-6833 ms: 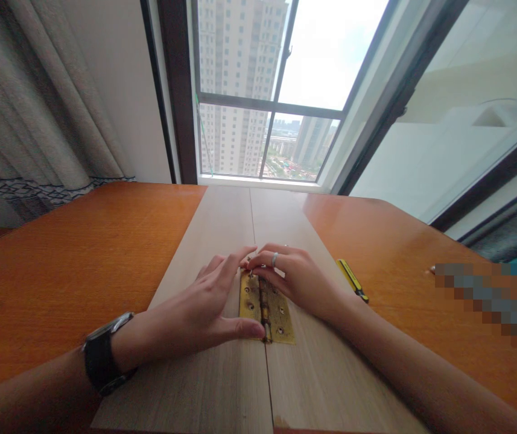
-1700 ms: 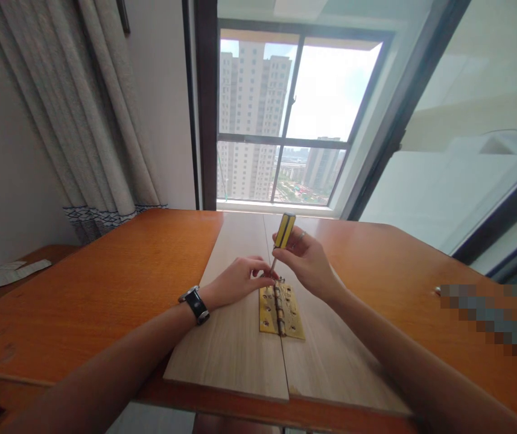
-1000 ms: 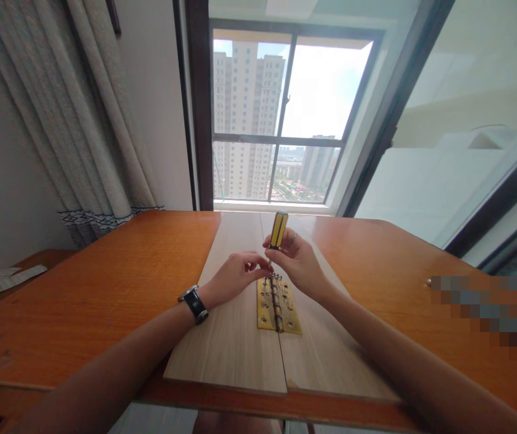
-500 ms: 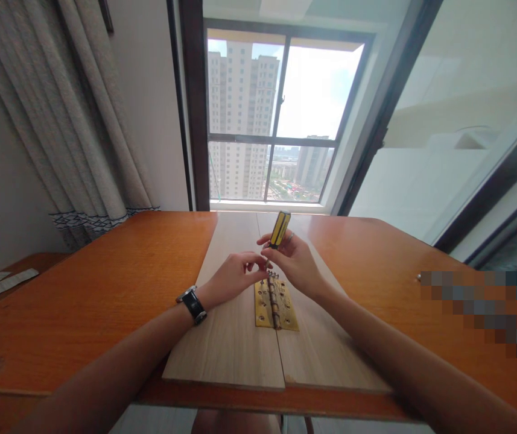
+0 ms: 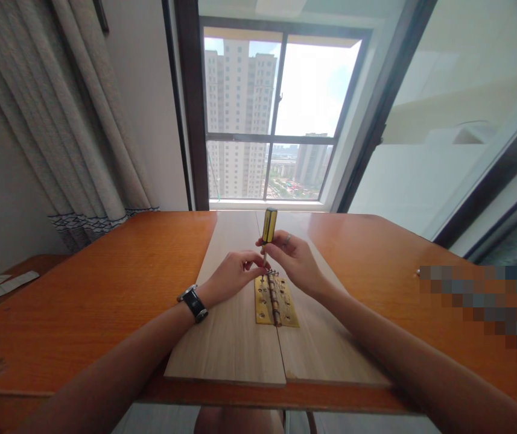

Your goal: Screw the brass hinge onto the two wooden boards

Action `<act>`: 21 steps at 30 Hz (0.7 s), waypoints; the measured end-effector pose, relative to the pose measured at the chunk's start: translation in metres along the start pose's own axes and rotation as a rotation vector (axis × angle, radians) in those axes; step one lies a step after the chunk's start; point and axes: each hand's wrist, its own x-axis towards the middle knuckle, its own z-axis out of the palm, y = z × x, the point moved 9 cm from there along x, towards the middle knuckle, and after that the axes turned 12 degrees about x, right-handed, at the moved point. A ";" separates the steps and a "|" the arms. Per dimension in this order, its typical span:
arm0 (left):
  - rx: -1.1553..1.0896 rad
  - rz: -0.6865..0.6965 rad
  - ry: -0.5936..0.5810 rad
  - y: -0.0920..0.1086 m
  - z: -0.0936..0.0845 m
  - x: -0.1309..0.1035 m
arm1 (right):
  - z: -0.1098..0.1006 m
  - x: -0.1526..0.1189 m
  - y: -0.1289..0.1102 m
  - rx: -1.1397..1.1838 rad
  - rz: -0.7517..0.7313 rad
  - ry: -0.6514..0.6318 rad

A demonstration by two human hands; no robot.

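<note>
A yellow and black screwdriver [image 5: 269, 226] stands nearly upright, its shaft pointing down at the far end of a brass hinge [image 5: 277, 304]. My right hand [image 5: 292, 259] pinches it low on the handle. The fingertips of my left hand [image 5: 242, 270] are pressed together beside the tip of the shaft; what they hold is too small to make out. The hinge lies open across the seam between two pale wooden boards [image 5: 226, 337]. Several small screws [image 5: 272, 272] are gathered at the far end of its barrel.
Both boards rest on an orange-brown wooden table [image 5: 117, 283]. A window [image 5: 280, 120] is beyond the far edge, and a grey curtain [image 5: 90, 120] hangs at the left. Pale strips [image 5: 9, 286] lie at the far left; a blurred patch covers the right side.
The screwdriver has swung from a rightward lean to nearly upright, and its handle has shifted left. My right hand has turned slightly with it. My left hand stays almost in place.
</note>
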 end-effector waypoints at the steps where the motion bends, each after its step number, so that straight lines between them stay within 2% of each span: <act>1: 0.007 0.017 0.003 0.001 0.000 0.000 | -0.001 0.000 0.002 0.009 0.000 0.014; 5: -0.021 0.066 0.018 0.003 0.002 0.000 | -0.002 0.001 0.002 0.007 -0.037 0.040; 13: -0.076 0.077 0.002 0.001 0.004 0.001 | 0.009 -0.005 -0.009 -0.007 -0.068 -0.098; 21: 0.014 0.041 0.025 -0.001 0.002 0.000 | 0.002 -0.002 0.000 -0.067 -0.017 -0.023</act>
